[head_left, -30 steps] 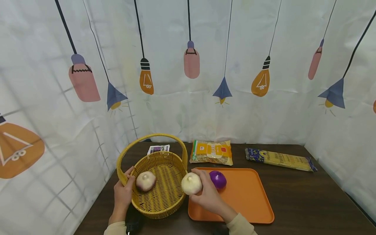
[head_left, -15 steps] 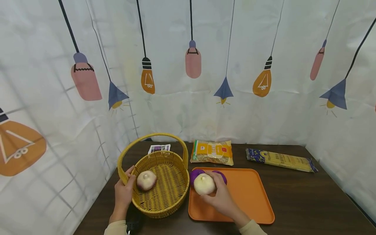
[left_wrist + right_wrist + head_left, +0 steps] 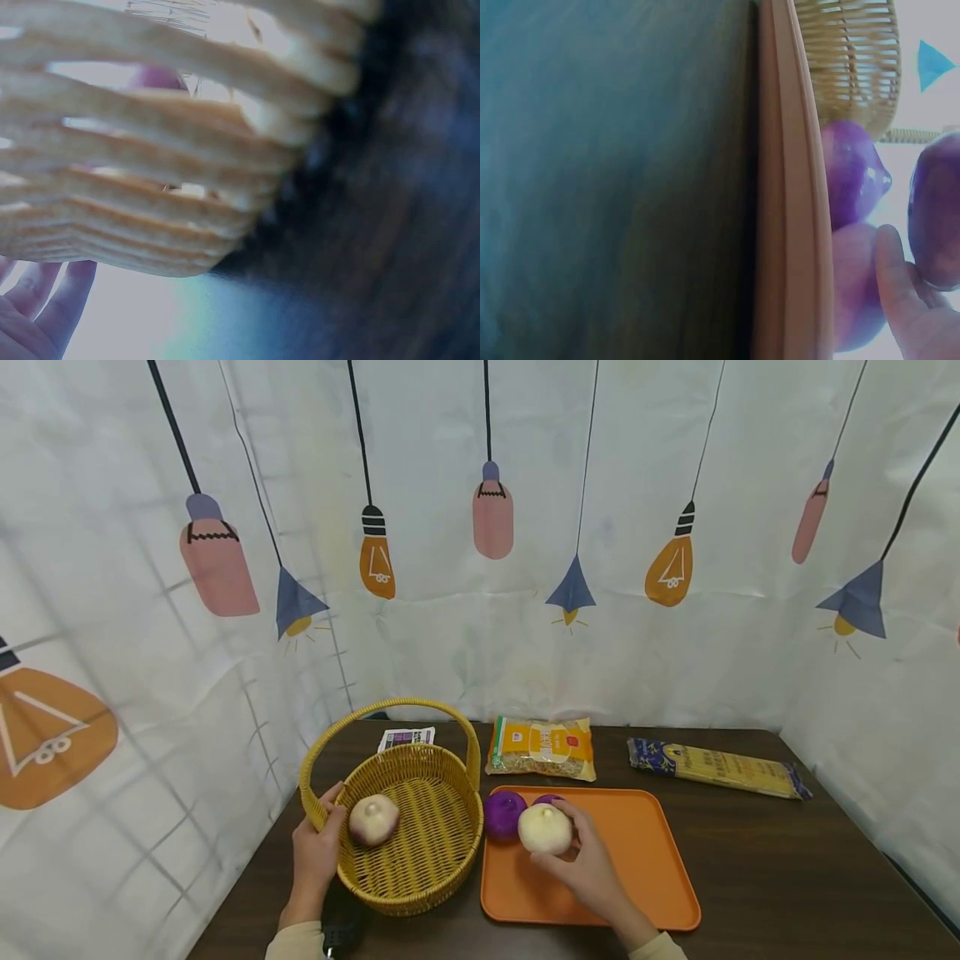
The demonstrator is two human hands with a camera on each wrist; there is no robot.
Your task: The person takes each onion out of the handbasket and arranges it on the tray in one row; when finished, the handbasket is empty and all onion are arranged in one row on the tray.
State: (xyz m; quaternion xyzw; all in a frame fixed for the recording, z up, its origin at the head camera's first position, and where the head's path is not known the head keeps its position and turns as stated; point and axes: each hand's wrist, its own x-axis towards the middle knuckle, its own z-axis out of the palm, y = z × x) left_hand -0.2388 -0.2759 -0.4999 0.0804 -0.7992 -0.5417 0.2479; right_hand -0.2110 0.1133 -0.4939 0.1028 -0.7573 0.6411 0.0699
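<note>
My left hand [image 3: 317, 850] holds the yellow woven basket [image 3: 420, 893] at its left side, with the fingers by the foot of the handle. Inside the basket lies a pale onion [image 3: 373, 820] tinged with purple. In my right hand [image 3: 588, 864] a second pale onion [image 3: 545, 829] is held between thumb and fingers over the orange tray [image 3: 637, 860]. Seen from the right wrist, the held onion [image 3: 937, 214] has a dark purple underside. Two purple onions sit at the tray's left end; one purple onion [image 3: 503, 814] shows whole, the other purple onion [image 3: 549, 798] is mostly hidden behind the held one.
Behind the tray stands a yellow-and-orange bag of grain-like food [image 3: 542, 748]. A long yellow-and-blue packet [image 3: 720, 768] lies at the back right of the dark table [image 3: 787, 868]. A small white-and-purple packet [image 3: 407, 737] is behind the basket. A printed curtain [image 3: 450, 643] encloses the table.
My right hand has carried the pale onion rightward from the basket's rim to above the tray, uncovering the left purple onion. My left hand and the basket have stayed in place.
</note>
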